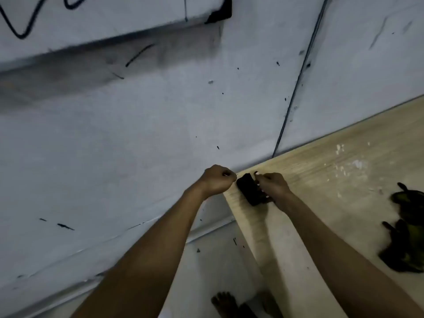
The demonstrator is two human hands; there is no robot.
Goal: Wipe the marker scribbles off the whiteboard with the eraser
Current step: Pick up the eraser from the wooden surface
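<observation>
The whiteboard (119, 12) hangs on the wall at the top left, with black marker scribbles (25, 24) on it and a black corner cap at its lower right. A black eraser (247, 188) lies on the left end of a light wooden table (332, 171). My right hand (273, 188) closes around the eraser's right side, fingers on it. My left hand (218, 180) is a closed fist just left of the eraser, at the table's corner, holding nothing that I can see.
The grey-white wall (137, 134) below the board carries smudges and black flecks. A thin dark cable (298, 79) runs down the wall to the table. A dark green and black bundle (406, 228) lies at the table's right. Bare feet (226, 304) stand on the floor below.
</observation>
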